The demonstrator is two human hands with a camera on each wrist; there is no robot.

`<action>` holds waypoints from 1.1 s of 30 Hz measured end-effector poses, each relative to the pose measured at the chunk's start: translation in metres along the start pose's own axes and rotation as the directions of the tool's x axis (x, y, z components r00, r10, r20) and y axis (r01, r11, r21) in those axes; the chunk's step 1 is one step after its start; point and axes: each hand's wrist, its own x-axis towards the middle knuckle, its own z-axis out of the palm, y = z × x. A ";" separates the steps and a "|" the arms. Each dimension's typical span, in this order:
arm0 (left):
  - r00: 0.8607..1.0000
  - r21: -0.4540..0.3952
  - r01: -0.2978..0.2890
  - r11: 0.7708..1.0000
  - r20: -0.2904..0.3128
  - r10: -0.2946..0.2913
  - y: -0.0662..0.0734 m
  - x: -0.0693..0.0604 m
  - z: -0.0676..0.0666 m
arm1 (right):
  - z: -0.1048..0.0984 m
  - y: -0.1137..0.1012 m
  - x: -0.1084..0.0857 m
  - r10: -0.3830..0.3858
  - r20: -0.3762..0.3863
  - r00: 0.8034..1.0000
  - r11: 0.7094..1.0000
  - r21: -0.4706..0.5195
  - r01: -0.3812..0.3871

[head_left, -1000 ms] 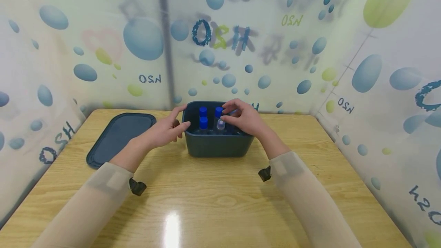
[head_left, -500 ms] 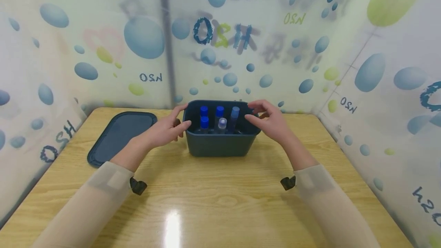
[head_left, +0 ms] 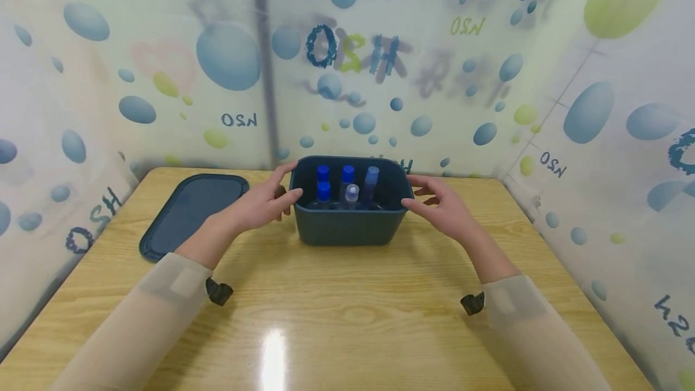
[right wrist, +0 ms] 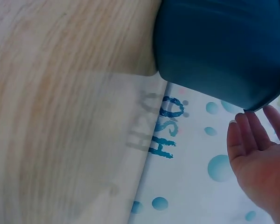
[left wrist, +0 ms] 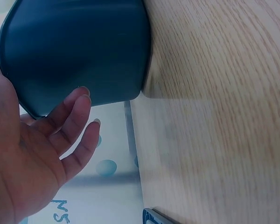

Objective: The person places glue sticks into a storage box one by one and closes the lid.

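Observation:
A dark blue-grey bin (head_left: 347, 228) stands on the wooden table in the head view. Inside it are several small bottles, including blue-capped bottles (head_left: 323, 190) on the left, a clear-topped bottle (head_left: 352, 193) in front and a paler blue-capped bottle (head_left: 371, 183). My left hand (head_left: 259, 203) touches the bin's left rim with thumb and index finger; the other fingers hang loosely outside, as the left wrist view shows. At the right rim, my right hand (head_left: 442, 207) has its thumb and fingertips spread against the edge. Neither hand holds a bottle.
Left of the bin a flat dark lid (head_left: 192, 213) lies on the table (head_left: 347, 318), partly behind the left forearm. A patterned wall (head_left: 347, 95) rises directly behind the bin, with more wall on both sides.
My right hand has withdrawn from above the bottles and moved right to the bin's right rim, uncovering the paler blue-capped bottle. My left hand stays at the left rim.

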 end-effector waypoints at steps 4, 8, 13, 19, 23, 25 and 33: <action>1.000 -0.002 -0.005 1.000 0.001 0.005 -0.001 0.001 0.001 | 0.003 0.005 -0.001 0.025 0.014 1.000 1.000 0.016 -0.025; 1.000 0.002 -0.003 1.000 -0.007 0.003 -0.002 0.001 0.002 | 0.008 0.011 -0.001 0.046 0.011 0.999 0.998 0.047 -0.046; 1.000 -0.014 0.010 1.000 -0.002 -0.010 -0.005 -0.001 0.003 | 0.013 0.014 -0.002 0.037 0.008 0.999 0.995 0.093 -0.038; 0.997 0.009 -0.017 1.000 -0.081 0.018 -0.015 -0.014 -0.005 | 0.018 0.012 -0.002 0.016 0.013 1.000 0.990 0.137 -0.018; 0.988 0.061 -0.018 0.998 -0.153 0.027 -0.030 -0.035 -0.020 | 0.019 0.011 -0.002 -0.003 0.012 1.000 0.988 0.157 0.001; 0.988 0.098 0.013 0.995 -0.152 0.002 -0.042 -0.048 -0.029 | 0.019 0.011 -0.002 -0.004 0.007 1.000 0.987 0.158 0.003; 0.983 0.279 0.154 0.948 -0.136 -0.120 -0.097 -0.096 -0.063 | 0.016 0.015 -0.004 0.011 0.010 1.000 0.985 0.170 -0.012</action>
